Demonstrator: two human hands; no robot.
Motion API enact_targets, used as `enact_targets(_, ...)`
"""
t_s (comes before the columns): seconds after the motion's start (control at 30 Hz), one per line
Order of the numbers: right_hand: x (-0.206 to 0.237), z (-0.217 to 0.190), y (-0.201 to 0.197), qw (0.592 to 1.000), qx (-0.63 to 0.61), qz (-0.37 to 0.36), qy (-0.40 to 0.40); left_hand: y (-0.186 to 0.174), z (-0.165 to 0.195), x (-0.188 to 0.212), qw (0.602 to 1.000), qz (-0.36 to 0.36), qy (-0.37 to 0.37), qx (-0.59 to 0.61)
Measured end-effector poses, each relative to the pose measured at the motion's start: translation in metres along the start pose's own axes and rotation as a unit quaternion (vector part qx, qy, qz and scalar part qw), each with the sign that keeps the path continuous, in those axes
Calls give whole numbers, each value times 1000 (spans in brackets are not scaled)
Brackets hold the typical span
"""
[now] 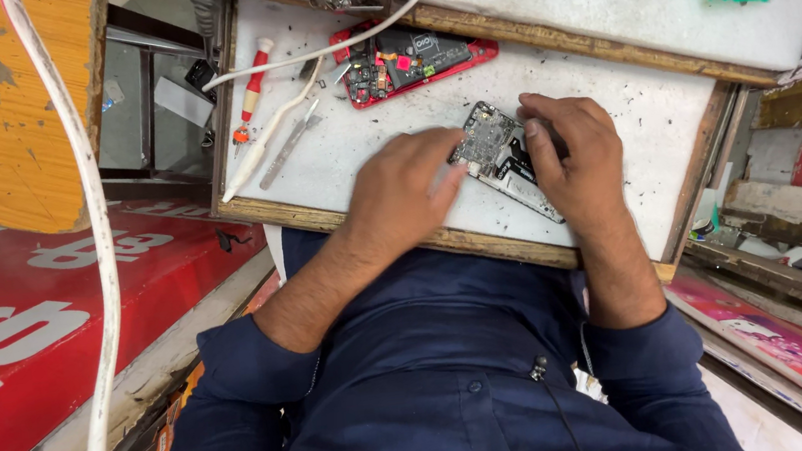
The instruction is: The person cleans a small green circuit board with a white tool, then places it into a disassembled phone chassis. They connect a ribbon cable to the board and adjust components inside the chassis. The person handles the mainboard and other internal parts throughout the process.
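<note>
grey circuit board [484, 137] pinched by left hand [407, 187] and right hand [569, 151] over an opened phone [527, 186] (red phone [412, 58] at 11 o'clock); judged mid-disassembly, next lift needs care.

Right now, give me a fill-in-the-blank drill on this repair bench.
1. Both hands, left hand and right hand, touch a phone's circuit ____.
2. The opened phone farther back has a ____ frame.
3. The screwdriver has a red and ____ handle.
4. The person's shirt is dark ____.

Missing words: board; red; white; blue
</note>
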State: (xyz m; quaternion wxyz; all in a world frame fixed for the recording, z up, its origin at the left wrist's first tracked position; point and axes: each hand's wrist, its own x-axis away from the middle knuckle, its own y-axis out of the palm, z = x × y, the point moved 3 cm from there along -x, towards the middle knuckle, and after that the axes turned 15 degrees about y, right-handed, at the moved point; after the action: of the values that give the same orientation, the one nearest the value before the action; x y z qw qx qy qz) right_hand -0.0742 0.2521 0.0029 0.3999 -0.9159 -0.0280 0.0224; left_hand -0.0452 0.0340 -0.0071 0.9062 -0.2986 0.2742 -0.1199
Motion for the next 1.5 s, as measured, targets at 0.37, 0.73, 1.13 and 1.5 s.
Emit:
enact_targets(0.37,2,36,4,958,-255,-50,119,-43,-57,-24,978,-25,-71,-195)
enact_targets(0.73,4,30,3,974,-198,-39,101,-49,-49,-23,998,22,-49,-16)
enact_targets(1.13,-15,-40,-13,958,157,-205,-129,-21,-40,18,970,65,-140,188)
enact_targets(1.5,-30,-54,-7,940,202,-244,-127,-18,-51,20,957,49,-141,248)
